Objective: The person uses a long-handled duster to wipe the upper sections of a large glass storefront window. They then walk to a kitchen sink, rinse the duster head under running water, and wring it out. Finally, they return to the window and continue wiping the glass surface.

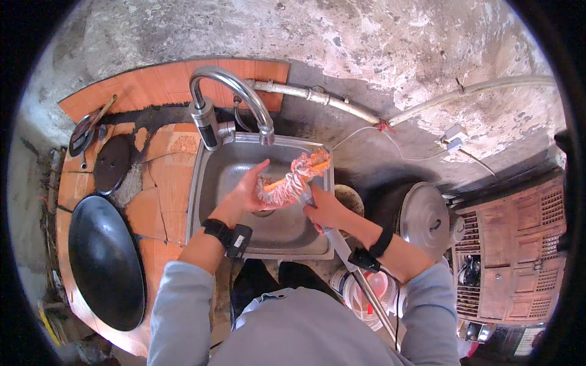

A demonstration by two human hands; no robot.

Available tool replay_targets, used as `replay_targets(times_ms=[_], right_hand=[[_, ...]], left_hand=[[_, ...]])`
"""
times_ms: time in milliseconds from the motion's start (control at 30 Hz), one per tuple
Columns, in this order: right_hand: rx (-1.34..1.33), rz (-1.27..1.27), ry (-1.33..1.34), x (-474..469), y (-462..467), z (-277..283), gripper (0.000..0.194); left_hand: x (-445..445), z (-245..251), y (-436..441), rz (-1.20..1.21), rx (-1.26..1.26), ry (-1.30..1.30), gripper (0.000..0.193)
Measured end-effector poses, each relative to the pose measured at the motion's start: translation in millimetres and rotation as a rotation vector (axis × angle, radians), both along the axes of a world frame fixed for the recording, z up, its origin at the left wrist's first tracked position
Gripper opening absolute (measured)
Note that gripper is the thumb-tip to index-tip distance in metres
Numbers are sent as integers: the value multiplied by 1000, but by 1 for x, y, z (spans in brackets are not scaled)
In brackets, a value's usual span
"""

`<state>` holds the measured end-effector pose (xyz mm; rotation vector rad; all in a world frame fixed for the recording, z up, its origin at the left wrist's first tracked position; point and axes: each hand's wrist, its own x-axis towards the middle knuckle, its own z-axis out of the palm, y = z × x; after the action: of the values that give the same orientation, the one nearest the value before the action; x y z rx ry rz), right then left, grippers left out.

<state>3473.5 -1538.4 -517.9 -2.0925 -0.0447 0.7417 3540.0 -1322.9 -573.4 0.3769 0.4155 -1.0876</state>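
Over the stainless steel sink (293, 250) I hold a mop whose head (284, 188) has an orange plate and wet-looking pale strings. My left hand (249, 188) supports the head's left end, thumb raised and fingers partly hidden beneath the strings. Just below the head, my right hand (327, 208) is closed around the mop handle (336, 242). From there its grey sleeve and metal pole slant down past my right forearm. A chrome gooseneck faucet (236, 84) arches above the basin's back edge; no water stream is visible from its spout.
Left of the sink, a large black wok (107, 263) sits on the orange-tiled counter (146, 217), near a dark round lid (112, 162). To the right are a big pot lid (423, 219), plastic buckets (366, 297) and a wooden cabinet (512, 265). A pipe (311, 94) runs along the wall.
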Motion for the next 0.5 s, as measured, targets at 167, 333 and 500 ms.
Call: replay_targets(times_ms=[167, 333, 500], right_hand=[[157, -181, 124, -7, 6, -1, 33], [269, -293, 101, -11, 25, -8, 35], [244, -358, 59, -10, 34, -4, 31]], left_hand=[[21, -27, -2, -77, 122, 71, 64], [20, -15, 7, -244, 86, -300, 54], [2, 1, 5, -83, 97, -302, 46]])
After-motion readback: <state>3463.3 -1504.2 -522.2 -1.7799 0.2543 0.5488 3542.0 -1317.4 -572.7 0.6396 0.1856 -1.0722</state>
